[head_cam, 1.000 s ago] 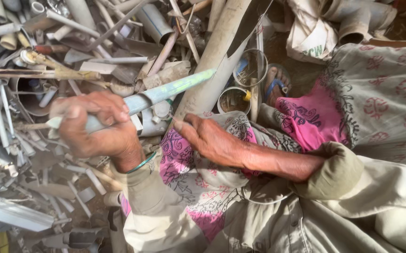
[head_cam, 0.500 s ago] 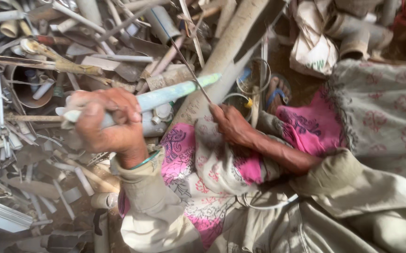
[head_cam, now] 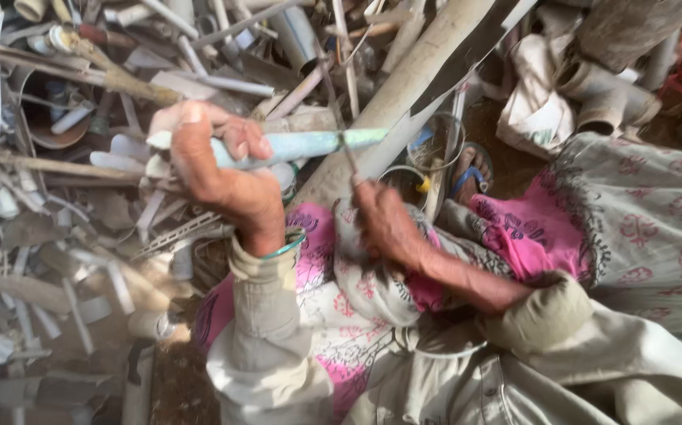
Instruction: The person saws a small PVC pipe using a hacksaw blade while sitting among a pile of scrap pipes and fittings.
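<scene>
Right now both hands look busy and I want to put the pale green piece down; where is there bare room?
Little. The one bare patch is brown ground between the sandalled foot and the white sack. The scrap pile left of the left hand is packed; the lap under the right hand is cloth.

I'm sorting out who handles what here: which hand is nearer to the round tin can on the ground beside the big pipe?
Right. The right hand sits just left of the tin can. The left hand is farther left, gripping a pale green pipe piece.
</scene>
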